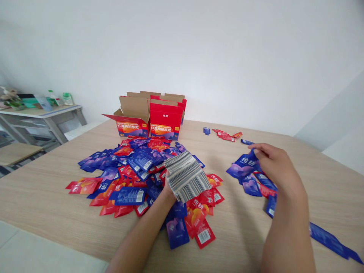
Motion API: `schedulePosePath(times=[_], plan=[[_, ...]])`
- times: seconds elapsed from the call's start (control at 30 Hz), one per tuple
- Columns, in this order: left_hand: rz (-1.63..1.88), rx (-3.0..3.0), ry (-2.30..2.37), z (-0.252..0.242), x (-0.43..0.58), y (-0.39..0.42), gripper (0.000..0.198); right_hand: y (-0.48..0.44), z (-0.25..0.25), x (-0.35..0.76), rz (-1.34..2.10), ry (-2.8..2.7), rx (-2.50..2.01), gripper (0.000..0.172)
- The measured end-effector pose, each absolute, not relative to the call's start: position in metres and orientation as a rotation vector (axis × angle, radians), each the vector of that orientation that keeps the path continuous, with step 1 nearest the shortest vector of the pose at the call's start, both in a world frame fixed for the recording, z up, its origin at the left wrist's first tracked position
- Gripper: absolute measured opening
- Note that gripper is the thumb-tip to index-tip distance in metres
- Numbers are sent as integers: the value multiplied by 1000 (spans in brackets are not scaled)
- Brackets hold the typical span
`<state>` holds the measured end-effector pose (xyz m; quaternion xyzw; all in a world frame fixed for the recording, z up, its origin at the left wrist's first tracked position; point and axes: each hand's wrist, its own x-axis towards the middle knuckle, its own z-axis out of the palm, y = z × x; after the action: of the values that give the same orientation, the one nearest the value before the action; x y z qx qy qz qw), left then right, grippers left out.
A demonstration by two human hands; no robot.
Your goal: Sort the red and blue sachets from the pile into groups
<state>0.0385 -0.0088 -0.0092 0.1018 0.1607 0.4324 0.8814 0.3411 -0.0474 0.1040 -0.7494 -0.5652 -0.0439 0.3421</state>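
The left hand (170,192), fingers mostly hidden, holds a striped bundle (187,176) at the three o'clock edge of the sachet heap (143,159); tilting could drop it. Farther toward three o'clock, the right hand (273,161) pinches a blue sachet (243,165), which might slip.

Side desk (61,110) at left — green-capped bottle (51,97) on top; white wall (199,57) behind.

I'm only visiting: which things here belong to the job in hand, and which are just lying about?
Seemingly part of the job:
blue sachet, in the right hand
grey striped bundle, in the left hand
heaped red and blue sachets
open boxes

Probably just lying about, on the side table:
green-capped bottle
green-and-white packet
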Motion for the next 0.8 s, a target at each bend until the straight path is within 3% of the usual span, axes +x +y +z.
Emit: schedulePosePath(times=[0.13,0.3,0.47,0.57,0.7,0.8], plan=[[856,224,303,-12,40,-8,55,-56,114,283,270,-1608,-1619,32],[860,203,341,-21,47,-10,49,-29,79,215,672,-1715,-1330,37],[758,276,347,-23,50,-16,47,-7,36,190,504,-1664,-1321,42],[831,222,303,-19,48,-15,45,-18,25,185,236,-1845,-1359,45],[998,49,403,-15,37,-10,63,-41,21,164,-144,-2068,-1441,48],[1030,15,399,-20,28,-8,60,-48,15,145,-293,-2094,-1452,46]])
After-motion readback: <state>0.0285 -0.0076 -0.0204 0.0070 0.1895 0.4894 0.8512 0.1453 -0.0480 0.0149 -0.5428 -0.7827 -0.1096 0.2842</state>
